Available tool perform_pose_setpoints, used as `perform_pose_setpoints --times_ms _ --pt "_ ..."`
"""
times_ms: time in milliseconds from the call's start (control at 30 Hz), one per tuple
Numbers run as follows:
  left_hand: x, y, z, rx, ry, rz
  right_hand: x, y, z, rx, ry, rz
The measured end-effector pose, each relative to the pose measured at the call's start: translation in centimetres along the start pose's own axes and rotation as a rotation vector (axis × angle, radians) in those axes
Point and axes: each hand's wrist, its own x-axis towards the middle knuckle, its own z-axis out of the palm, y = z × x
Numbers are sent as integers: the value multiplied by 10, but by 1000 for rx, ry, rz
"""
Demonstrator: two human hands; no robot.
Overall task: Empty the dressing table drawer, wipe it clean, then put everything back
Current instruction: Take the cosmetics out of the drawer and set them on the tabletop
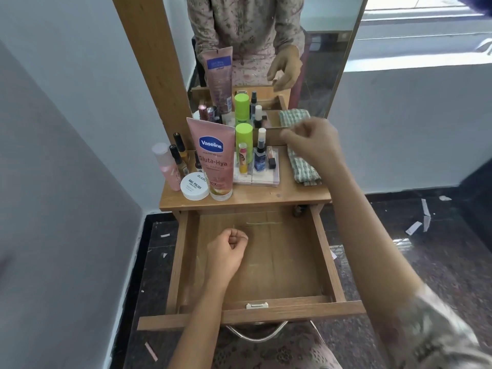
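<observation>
The wooden drawer [327, 251] is pulled out and holds nothing except faint marks on its floor. My left hand [226, 251] hovers inside it, fingers curled into a fist around nothing. My right hand [311, 142] is raised over the tabletop, fingers loosely curled, just above a folded green checked cloth [303, 169]; whether it touches the cloth is unclear. On the tabletop [266, 195] stand a pink Vaseline tube [213, 161], a white nail polish remover jar [194, 185], a pink bottle [166, 166], a green-capped bottle [243, 139], a blue spray bottle [260, 155] and several small bottles.
A mirror [332, 62] rises behind the tabletop in a wooden frame. A grey wall closes the left side. The drawer's metal handle [257, 334] hangs at its front. Paper scraps [426, 214] litter the dark floor on the right.
</observation>
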Motion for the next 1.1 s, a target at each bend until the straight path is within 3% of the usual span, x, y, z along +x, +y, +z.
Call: perform_pose_setpoints --times_ms 33,133,167,400,533,800,1100 --pt "0 0 0 -1 0 3 -17 7 -5 -8 -59 74" --pt "1 -1 0 -13 -12 0 -73 36 3 -142 -439 325" --pt "0 0 1 -12 -10 5 -86 46 12 -223 -484 347" --pt "-3 1 0 -3 -6 8 -96 80 58 -757 -463 234" --pt "-5 0 -3 -28 -19 -8 -82 87 67 -930 -472 181" --pt "-10 -1 -8 -21 0 49 -90 107 87 -1074 -393 122" --pt "-12 -13 -8 -29 10 5 -88 107 84 -1060 -345 60"
